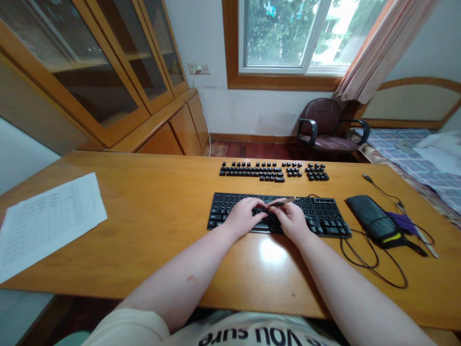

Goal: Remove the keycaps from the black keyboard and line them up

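A black keyboard lies flat on the desk, with many of its keycaps off and some still on at the left edge and the number pad. My right hand rests over its middle, closed on a slim pen-like tool that points left; its exact kind is unclear. Beside it, my left hand is closed too, its fingertips meeting the tool's tip just above the keys. Whatever the left fingers pinch is too small to make out. Loose black keycaps stand in keyboard-like rows behind the keyboard.
Printed sheets lie at the left of the wooden desk. To the right are a dark grey pouch, a purple cloth and a looping black cable. Beyond the desk stands an office chair.
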`<state>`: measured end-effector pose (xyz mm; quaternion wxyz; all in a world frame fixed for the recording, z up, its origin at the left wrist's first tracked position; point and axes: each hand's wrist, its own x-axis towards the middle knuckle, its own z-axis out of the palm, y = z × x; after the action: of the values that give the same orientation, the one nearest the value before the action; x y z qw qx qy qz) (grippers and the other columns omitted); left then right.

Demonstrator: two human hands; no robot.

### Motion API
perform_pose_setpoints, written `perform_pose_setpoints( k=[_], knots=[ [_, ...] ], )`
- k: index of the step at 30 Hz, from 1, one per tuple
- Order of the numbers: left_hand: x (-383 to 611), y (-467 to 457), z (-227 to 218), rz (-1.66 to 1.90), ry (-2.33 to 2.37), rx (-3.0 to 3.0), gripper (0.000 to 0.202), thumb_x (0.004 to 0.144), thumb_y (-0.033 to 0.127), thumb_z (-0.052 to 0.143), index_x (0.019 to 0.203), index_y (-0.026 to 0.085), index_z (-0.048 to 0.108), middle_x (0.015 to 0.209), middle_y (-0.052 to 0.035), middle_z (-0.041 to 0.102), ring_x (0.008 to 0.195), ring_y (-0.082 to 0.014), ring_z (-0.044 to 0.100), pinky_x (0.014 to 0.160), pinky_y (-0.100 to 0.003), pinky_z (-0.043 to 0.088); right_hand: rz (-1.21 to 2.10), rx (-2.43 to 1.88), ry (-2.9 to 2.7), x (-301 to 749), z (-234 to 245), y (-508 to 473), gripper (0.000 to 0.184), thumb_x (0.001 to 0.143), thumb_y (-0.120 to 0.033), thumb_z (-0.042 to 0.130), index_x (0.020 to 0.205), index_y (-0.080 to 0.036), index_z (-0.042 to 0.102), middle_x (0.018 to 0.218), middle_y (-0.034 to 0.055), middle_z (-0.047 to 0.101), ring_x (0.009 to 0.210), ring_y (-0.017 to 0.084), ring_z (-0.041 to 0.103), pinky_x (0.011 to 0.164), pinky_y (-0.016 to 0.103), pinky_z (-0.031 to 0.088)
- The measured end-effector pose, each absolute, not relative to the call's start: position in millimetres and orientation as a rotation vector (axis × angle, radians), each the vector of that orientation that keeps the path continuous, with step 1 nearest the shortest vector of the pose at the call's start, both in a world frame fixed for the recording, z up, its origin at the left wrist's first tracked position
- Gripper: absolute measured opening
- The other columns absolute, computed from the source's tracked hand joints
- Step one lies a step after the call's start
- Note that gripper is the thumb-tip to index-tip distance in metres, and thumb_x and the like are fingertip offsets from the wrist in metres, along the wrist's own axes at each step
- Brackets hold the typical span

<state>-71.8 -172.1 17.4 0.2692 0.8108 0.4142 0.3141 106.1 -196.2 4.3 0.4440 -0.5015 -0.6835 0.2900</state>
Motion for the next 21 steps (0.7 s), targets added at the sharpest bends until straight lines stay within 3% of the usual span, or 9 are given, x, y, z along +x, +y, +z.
perform_pose_setpoints(
  k=[8, 16, 21],
  knots=[
    [-72.0, -173.5, 18.3, 0.805, 1.100, 2.079, 0.040, 0.067, 0.023, 0.070, 0.103, 0.021, 0.053, 0.091, -0.0002, 0.064, 0.087, -0.0159, 0.061, 0.082, -0.030, 0.048, 0.672, -1.326, -1.694, 105.3, 6.4, -197.4, 0.020, 0.084, -0.033, 0.051, 0.086, -0.020, 0.065, 0.081, 0.0054, 0.071, 0.076, 0.020, 0.066, 0.071, 0.031, 0.051],
    [-72.3, -175.3, 17.8, 0.849, 1.074, 2.072, 0.039, 0.071, 0.022, 0.066, 0.107, 0.021, 0.051, 0.098, -0.0019, 0.065, 0.090, -0.0162, 0.062, 0.085, -0.031, 0.049, 0.706, -1.350, -1.548, 104.2, 3.5, -197.1, 0.025, 0.082, -0.042, 0.053, 0.084, -0.019, 0.064, 0.082, 0.0077, 0.071, 0.076, 0.023, 0.066, 0.072, 0.036, 0.052],
    [-72.3, -176.1, 17.3, 0.901, 1.072, 2.080, 0.029, 0.074, 0.018, 0.063, 0.102, 0.020, 0.054, 0.098, -0.0009, 0.066, 0.089, -0.0137, 0.062, 0.084, -0.028, 0.050, 0.905, -1.266, -1.324, 102.4, -0.5, -194.1, 0.027, 0.078, -0.045, 0.059, 0.080, -0.018, 0.062, 0.077, 0.0083, 0.071, 0.070, 0.023, 0.067, 0.070, 0.038, 0.055]
  ],
)
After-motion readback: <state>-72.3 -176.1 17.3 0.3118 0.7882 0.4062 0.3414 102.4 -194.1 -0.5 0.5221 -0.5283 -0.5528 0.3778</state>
